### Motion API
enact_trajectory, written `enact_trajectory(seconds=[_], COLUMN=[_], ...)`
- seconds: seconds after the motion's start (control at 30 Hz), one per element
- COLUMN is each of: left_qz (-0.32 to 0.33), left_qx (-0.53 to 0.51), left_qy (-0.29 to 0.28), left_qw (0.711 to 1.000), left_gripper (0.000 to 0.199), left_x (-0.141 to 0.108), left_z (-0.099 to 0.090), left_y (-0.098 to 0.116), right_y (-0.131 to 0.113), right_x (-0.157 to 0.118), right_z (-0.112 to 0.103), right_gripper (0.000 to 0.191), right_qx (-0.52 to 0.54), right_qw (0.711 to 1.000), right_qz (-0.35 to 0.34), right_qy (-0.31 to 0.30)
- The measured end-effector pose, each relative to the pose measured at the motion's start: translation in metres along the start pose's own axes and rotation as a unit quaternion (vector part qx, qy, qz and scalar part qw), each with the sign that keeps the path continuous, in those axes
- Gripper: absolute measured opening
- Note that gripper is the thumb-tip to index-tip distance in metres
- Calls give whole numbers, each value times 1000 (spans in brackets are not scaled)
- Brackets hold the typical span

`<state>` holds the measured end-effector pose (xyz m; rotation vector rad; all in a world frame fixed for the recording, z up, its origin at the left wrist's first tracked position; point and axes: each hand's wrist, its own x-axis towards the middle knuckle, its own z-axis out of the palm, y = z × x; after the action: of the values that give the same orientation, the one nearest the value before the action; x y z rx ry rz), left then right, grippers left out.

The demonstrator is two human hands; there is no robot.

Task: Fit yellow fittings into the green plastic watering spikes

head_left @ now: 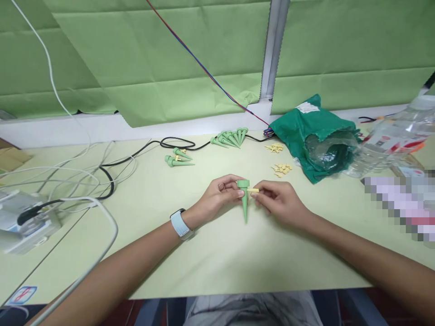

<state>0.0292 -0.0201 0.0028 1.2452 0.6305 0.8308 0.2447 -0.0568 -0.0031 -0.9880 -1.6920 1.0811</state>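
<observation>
My left hand (227,192) grips a green plastic spike (245,206) by its upper part, the wide cap up and the point down. A small pale yellow plastic piece (253,190) is pinched in my right hand (278,199). Its inner end meets the side of the spike just below the cap; whether it sits in a hole there I cannot tell. Beyond my hands, to the left, lie a few green spikes (180,161) with yellow bits on them. More green spikes (231,136) are bunched near the wall, and two small piles of yellow pieces (281,170) lie to their right.
A torn green plastic bag (312,140) and a large clear bottle (390,136) stand at the back right. On the left are tangled cables (84,176) and a white power box (27,226). A blurred-out flat item (404,203) lies at the right.
</observation>
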Motion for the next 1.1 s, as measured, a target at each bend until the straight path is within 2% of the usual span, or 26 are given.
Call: enact_trajectory(seconds=[0.07, 0.1, 0.17, 0.33, 0.47, 0.57, 0.67, 0.83, 0.97, 1.1], left_qz=[12, 18, 31, 25, 16, 22, 21, 16, 8, 6], left_qx=[1, 1, 5, 6, 21, 36, 48, 47, 32, 21], left_qy=[32, 53, 87, 114, 102, 97, 90, 92, 94, 99], left_qw=[999, 998, 996, 993, 994, 994, 995, 995, 995, 995], left_gripper=[29, 28, 28, 25, 28, 29, 29, 28, 28, 29], left_x=[2, 3, 6, 10, 11, 12, 13, 12, 11, 10], left_z=[-6, -10, -20, -37, -36, -36, -38, -38, -35, -33], left_y=[0, 1, 4, 9, 5, 2, 1, 2, 4, 5], right_y=[1, 2, 5, 11, 18, 27, 39, 60, 74, 79], right_x=[2, 4, 6, 9, 18, 36, 64, 114, 137, 141], right_z=[-1, -2, -6, -19, -32, -49, -72, -108, -120, -122], right_gripper=[28, 30, 32, 29, 24, 24, 23, 18, 25, 31], right_qx=[116, 154, 164, 5, -114, -158, -202, -350, -357, -359], right_qw=[987, 977, 974, 990, 979, 967, 952, 901, 895, 885], right_qz=[114, 145, 148, 66, 18, 3, 35, 106, 146, 164], right_qy=[-3, 6, 43, 122, 166, 200, 227, 233, 225, 246])
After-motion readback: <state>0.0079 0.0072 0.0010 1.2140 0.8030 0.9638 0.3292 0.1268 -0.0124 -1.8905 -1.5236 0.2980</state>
